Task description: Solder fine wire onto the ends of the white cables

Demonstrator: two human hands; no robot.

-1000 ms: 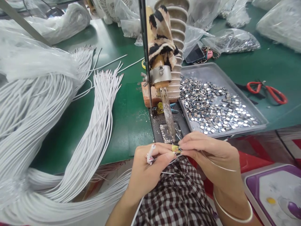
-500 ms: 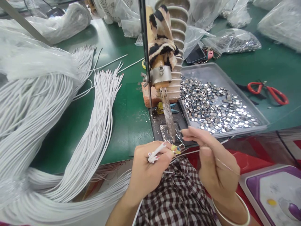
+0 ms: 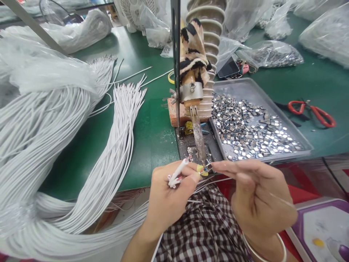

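Observation:
My left hand (image 3: 174, 193) is closed around several white cables (image 3: 178, 173), whose cut ends stick up above the fist. Yellow tape wraps its fingertips, which pinch a small metal connector (image 3: 209, 168) just below the tip of a soldering iron (image 3: 198, 140). From the right, my right hand (image 3: 259, 194) reaches in with its index finger straight and its fingertips close to the connector. A thin solder wire (image 3: 280, 199) runs across its palm; the end at the fingertips is hard to make out.
A grey tray (image 3: 309, 147) holding many metal connector shells (image 3: 245, 127) stands right of the iron. Red-handled pliers (image 3: 323, 116) lie beyond it. Bundles of white cable (image 3: 117, 138) cover the left side. A ribbed hose (image 3: 208, 47) and brick (image 3: 176, 112) stand behind the iron.
My right hand has turned flatter, its fingertips now level with the connector. My left hand still pinches at the iron tip. The whole view has shifted slightly.

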